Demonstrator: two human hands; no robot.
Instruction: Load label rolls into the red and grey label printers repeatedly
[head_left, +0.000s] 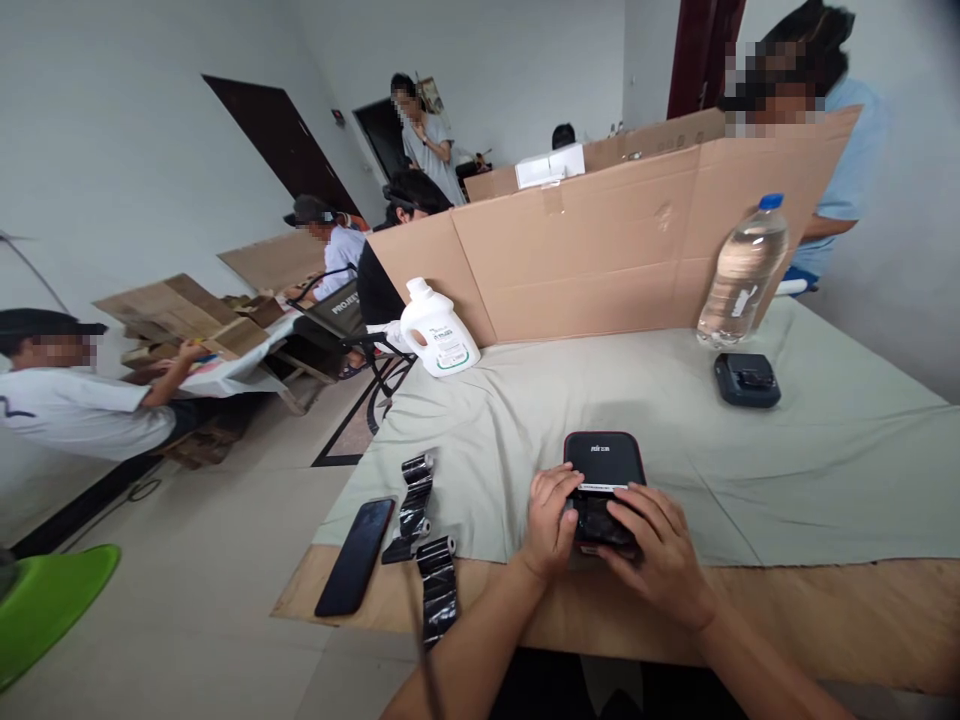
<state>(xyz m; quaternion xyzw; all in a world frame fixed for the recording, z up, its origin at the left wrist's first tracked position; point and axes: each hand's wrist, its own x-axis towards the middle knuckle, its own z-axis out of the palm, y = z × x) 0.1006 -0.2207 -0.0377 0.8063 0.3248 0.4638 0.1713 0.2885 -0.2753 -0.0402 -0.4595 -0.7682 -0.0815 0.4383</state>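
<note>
A small black box-shaped device with a red edge (604,455), which looks like a portable label printer, lies on the cloth before me. A white strip crosses its middle, and the part nearer me is glossy black. My left hand (551,515) grips its left side, fingertips on the top beside the strip. From the right, my right hand (660,530) holds it, with fingers bent over the glossy part and the thumb low at the near edge. To the left lie black shiny rolls of film (437,580) and a dark phone (355,556).
A second dark device (748,380) sits at the right near a clear water bottle with a blue cap (746,270). A white jug (439,335) stands at the far left of the table. Behind is a cardboard partition (585,250). Several people work nearby.
</note>
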